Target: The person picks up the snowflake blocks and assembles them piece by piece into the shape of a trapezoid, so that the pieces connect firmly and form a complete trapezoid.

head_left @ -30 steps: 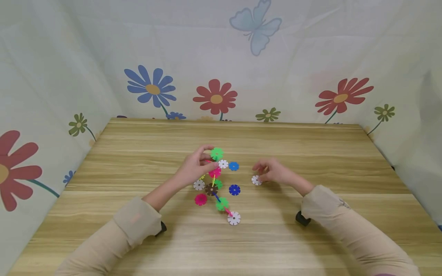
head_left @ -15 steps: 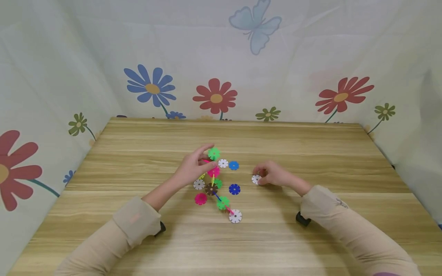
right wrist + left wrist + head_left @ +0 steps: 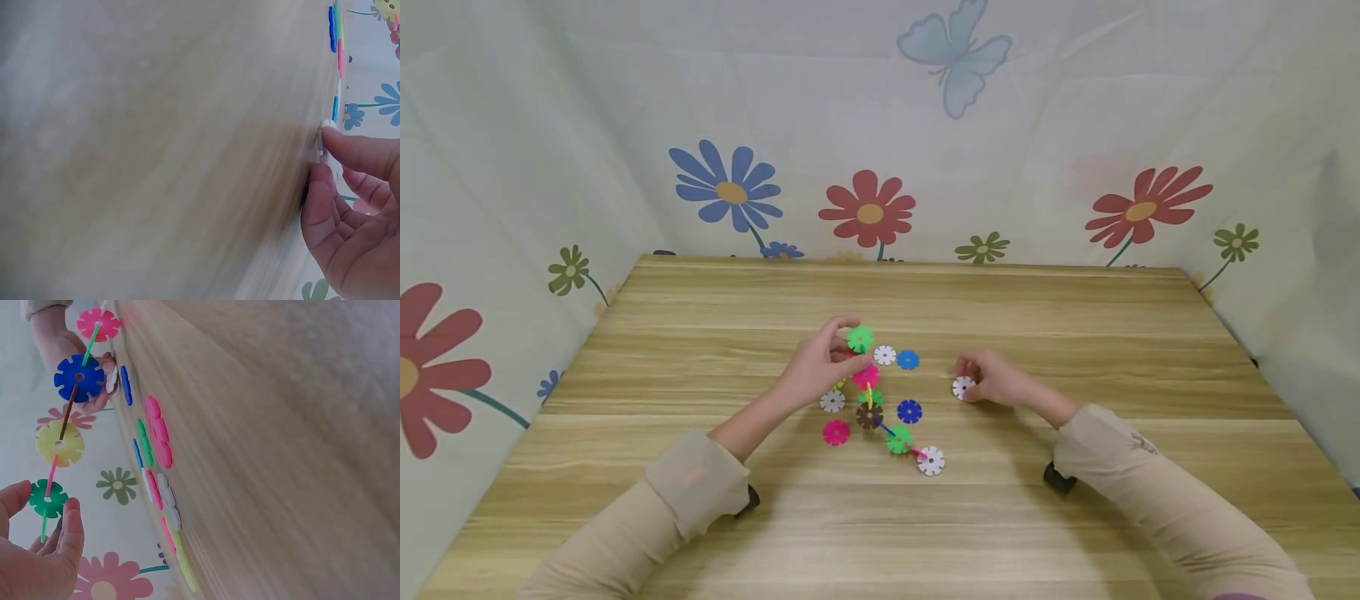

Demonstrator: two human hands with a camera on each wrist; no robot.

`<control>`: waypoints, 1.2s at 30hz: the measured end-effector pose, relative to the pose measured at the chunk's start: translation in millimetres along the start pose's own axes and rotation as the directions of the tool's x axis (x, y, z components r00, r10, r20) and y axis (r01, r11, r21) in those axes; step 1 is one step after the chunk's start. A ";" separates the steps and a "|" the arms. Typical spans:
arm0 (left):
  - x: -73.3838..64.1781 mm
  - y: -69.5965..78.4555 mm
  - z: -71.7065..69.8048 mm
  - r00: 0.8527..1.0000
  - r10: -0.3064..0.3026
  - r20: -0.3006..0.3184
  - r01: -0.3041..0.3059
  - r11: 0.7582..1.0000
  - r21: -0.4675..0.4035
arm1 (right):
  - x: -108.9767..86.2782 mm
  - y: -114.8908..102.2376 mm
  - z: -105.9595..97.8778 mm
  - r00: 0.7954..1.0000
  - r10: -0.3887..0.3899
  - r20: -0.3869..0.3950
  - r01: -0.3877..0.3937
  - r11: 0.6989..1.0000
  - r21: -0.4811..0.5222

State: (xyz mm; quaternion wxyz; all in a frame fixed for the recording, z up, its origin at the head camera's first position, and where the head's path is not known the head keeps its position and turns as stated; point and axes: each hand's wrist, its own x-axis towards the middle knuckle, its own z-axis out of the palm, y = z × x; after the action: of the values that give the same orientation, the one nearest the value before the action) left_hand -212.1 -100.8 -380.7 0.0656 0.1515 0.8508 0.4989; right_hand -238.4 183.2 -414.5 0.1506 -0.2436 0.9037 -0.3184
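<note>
My left hand (image 3: 820,358) pinches one end of a chain of slotted plastic snowflake discs. In the left wrist view its thumb and fingers grip a green disc (image 3: 49,497), and yellow (image 3: 59,442), blue (image 3: 79,377) and pink (image 3: 98,325) discs follow along the chain, joined by discs seen edge-on. The chain hangs above the table toward the front, ending in a white disc (image 3: 931,461). To the right, my right hand (image 3: 1003,379) pinches a loose white disc (image 3: 962,387) at the tabletop; the fingers partly cover it in the right wrist view.
Several loose discs lie flat on the wooden table (image 3: 1075,333) between the hands and under the chain, among them a light blue one (image 3: 907,360), a dark blue one (image 3: 910,411) and a pink one (image 3: 837,432). A flower-printed cloth (image 3: 1037,150) stands behind the table.
The chain's lower end has swung to the right while its green top disc shifted slightly left. My right hand and its white disc have moved a little to the right.
</note>
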 end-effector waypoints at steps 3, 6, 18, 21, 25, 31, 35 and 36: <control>-0.5 -0.5 1.4 1.000 0.003 -0.010 -0.003 1.000 0.001 | -1.7 0.3 -0.2 1.000 0.009 -0.005 -0.008 0.999 0.033; -1.7 0.4 3.5 1.000 -0.003 -0.025 0.003 1.000 0.007 | -3.2 1.2 -0.3 1.000 0.029 -0.002 -0.029 0.995 0.097; -7.1 6.3 12.9 0.998 0.012 -0.066 -0.015 0.999 -0.040 | -5.8 -12.0 -7.5 0.994 0.063 -0.085 -0.032 0.945 0.326; -8.6 8.4 14.1 0.997 0.016 -0.076 -0.020 0.999 -0.046 | -6.9 -22.9 -8.6 0.989 0.044 -0.144 0.010 0.936 0.353; -9.8 9.9 15.3 0.996 0.028 -0.084 -0.033 0.997 -0.069 | -7.9 -37.5 -8.3 0.978 0.019 -0.208 0.059 0.931 0.359; -10.9 11.5 17.8 0.994 0.052 -0.099 -0.061 0.994 -0.092 | -6.1 -52.6 -4.2 0.957 -0.006 -0.290 0.130 0.903 0.410; -10.2 13.0 20.6 0.993 0.046 -0.110 -0.057 0.993 -0.099 | -4.0 -61.8 -0.3 0.945 -0.015 -0.326 0.166 0.882 0.442; -10.0 13.5 21.2 0.993 0.045 -0.113 -0.056 0.993 -0.101 | -3.6 -64.2 0.6 0.943 -0.018 -0.334 0.176 0.876 0.449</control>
State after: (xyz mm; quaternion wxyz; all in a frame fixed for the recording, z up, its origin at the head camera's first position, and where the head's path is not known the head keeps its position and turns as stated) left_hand -194.4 -80.3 -379.9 0.0136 0.1414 0.8220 0.5515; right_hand -213.0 141.2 -372.9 0.0408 -0.1902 0.7974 -0.5713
